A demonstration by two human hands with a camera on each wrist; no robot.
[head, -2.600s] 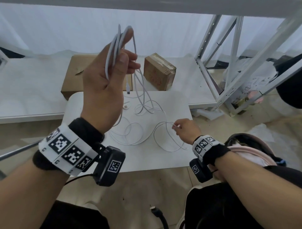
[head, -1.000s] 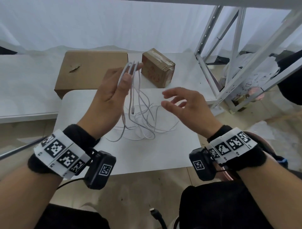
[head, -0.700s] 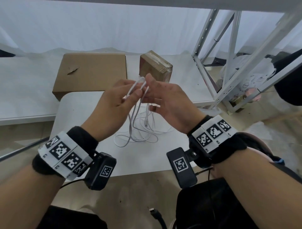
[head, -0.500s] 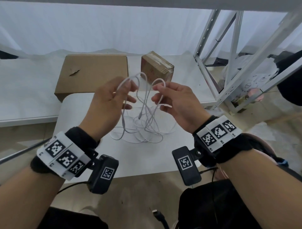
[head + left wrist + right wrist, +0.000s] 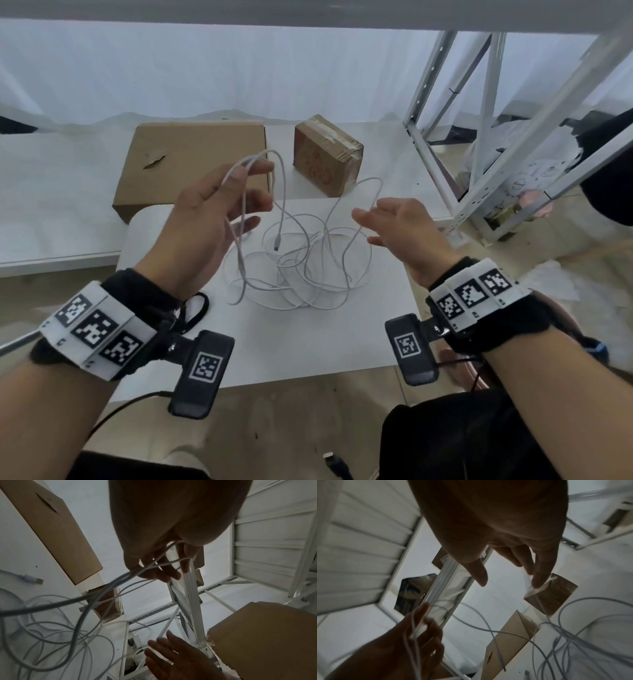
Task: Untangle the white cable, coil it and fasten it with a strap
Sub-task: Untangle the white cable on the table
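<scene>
My left hand (image 5: 251, 173) is raised above the white table (image 5: 308, 346) and pinches several loops of the white cable (image 5: 298, 274) between thumb and fingers. In the left wrist view the strands run through the fingers (image 5: 164, 568). The rest of the cable hangs down into a loose tangle on the table, with a small plug (image 5: 276, 245) dangling free. My right hand (image 5: 373, 219) hovers to the right with its fingers spread, and one cable loop (image 5: 371, 186) arches just past its fingertips (image 5: 537, 584). No strap is in view.
A flat cardboard box (image 5: 191, 164) and a small taped cardboard box (image 5: 325, 157) lie behind the table. A white metal rack (image 5: 479, 137) stands at the right. A dark plug (image 5: 334, 460) lies on the floor near my legs.
My right hand has let go of the loop it pinched, spread its fingers and moved right. My left hand keeps its loops and has drifted slightly left, so the hands are farther apart.
</scene>
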